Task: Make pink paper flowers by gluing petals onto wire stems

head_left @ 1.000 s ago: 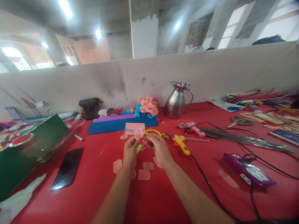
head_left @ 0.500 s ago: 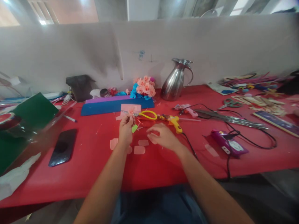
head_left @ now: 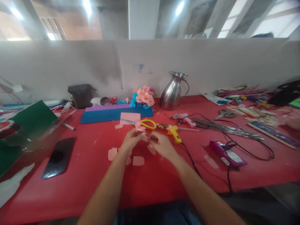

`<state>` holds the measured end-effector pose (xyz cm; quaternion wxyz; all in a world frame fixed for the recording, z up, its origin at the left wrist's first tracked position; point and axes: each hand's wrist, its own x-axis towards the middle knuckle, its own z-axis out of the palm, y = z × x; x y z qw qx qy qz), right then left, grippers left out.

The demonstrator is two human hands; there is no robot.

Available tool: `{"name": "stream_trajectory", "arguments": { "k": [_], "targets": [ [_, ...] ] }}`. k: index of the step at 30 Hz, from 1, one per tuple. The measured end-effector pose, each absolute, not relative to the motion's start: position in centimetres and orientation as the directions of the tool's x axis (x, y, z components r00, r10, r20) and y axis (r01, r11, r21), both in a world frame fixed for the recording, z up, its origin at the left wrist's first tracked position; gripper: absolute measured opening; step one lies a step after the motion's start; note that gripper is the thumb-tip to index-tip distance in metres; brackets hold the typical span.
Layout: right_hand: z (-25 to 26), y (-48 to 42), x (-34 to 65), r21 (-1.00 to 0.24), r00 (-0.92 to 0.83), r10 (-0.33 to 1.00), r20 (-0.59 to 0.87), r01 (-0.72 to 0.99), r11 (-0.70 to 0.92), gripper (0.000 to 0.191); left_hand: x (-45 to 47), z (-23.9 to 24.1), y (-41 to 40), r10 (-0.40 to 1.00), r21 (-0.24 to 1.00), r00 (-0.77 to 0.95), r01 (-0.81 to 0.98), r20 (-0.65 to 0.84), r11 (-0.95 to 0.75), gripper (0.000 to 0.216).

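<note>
My left hand [head_left: 131, 140] is closed in a pinch on a small pink paper flower [head_left: 138, 126], whose bloom sticks up just above the fingers. My right hand [head_left: 160, 143] is closed close beside it, fingertips pinched on a small pink paper piece near the flower's base. Both hands hover over the red table [head_left: 93, 184]. Several loose pink paper petals [head_left: 138, 161] lie under and around the hands. Yellow-handled scissors [head_left: 147, 124] lie just beyond the hands, on the edge of a pink paper sheet [head_left: 130, 118].
A yellow glue gun [head_left: 173, 133] with a black cord lies right of my hands. A black phone [head_left: 58, 157] lies at left, near green sheets [head_left: 32, 118]. Blue and purple foam sheets [head_left: 112, 113], a paper bouquet [head_left: 143, 97] and a steel jug [head_left: 173, 91] stand behind. A purple device [head_left: 228, 153], wires and green scissors [head_left: 226, 113] lie right.
My right hand, which had dropped towards the table half a second ago, has come back up to the flower held by my left hand. The camera has tilted up slightly.
</note>
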<state>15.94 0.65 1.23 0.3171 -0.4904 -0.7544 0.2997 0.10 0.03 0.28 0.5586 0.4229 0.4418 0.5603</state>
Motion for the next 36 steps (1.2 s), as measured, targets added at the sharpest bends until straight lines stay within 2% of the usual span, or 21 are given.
{"name": "stream_trajectory", "arguments": {
  "k": [6, 11, 15, 18, 21, 24, 26, 29, 31, 34, 36],
  "targets": [
    [0.5, 1.1, 16.0, -0.82, -0.266, 0.938, 0.223, 0.469, 0.328, 0.01, 0.3, 0.4, 0.1, 0.998, 0.983, -0.065, -0.183, -0.005, -0.007, 0.023],
    [0.7, 1.1, 15.9, -0.876, -0.215, 0.958, 0.188, 0.403, 0.263, 0.012, 0.4, 0.9, -0.1, 0.998, 0.976, -0.051, -0.218, -0.03, 0.019, 0.023],
    [0.9, 1.2, 15.5, -0.881, -0.268, 0.95, 0.159, 0.395, 0.259, 0.017, 0.2, 0.4, 0.0, 0.999, 0.987, -0.052, -0.159, -0.012, 0.004, 0.019],
    [0.8, 1.5, 16.2, -0.852, -0.281, 0.941, 0.191, 0.428, 0.301, 0.023, -0.1, -0.1, 0.2, 0.998, 0.991, -0.051, -0.129, -0.028, 0.021, 0.014],
    [0.7, 2.5, 18.6, -0.684, -0.144, 0.951, 0.274, 0.665, 0.298, 0.028, -0.3, -0.3, 0.3, 0.993, 0.99, -0.093, -0.127, -0.066, 0.054, 0.01],
    [0.7, 3.6, 21.4, -0.388, -0.017, 0.96, 0.278, 0.913, 0.128, 0.03, -0.4, -0.3, 0.3, 0.991, 0.991, -0.09, -0.106, -0.096, 0.087, 0.008],
    [0.7, 4.1, 22.7, -0.253, 0.005, 0.972, 0.236, 0.966, 0.056, 0.034, -0.5, -0.4, 0.2, 0.989, 0.991, -0.081, -0.06, -0.127, 0.122, 0.008],
    [0.8, 4.5, 23.6, -0.18, 0.043, 0.983, 0.176, 0.984, -0.011, 0.033, -0.8, -0.8, 0.3, 0.978, 0.979, -0.079, 0.054, -0.192, 0.197, 0.008],
    [0.8, 4.7, 23.8, -0.216, 0.094, 0.991, 0.099, 0.974, -0.071, 0.025, -1.0, -1.2, 0.4, 0.97, 0.96, -0.081, 0.145, -0.23, 0.239, 0.007],
    [0.9, 4.9, 24.1, -0.48, 0.156, 0.987, -0.037, 0.864, -0.155, 0.014, -1.4, -1.7, 0.6, 0.969, 0.93, -0.069, 0.272, -0.237, 0.246, 0.007],
    [1.0, 4.9, 24.2, -0.624, 0.164, 0.983, -0.078, 0.761, -0.177, 0.012, -1.5, -2.0, 0.8, 0.973, 0.914, -0.053, 0.336, -0.224, 0.229, 0.008]
  ]
}}
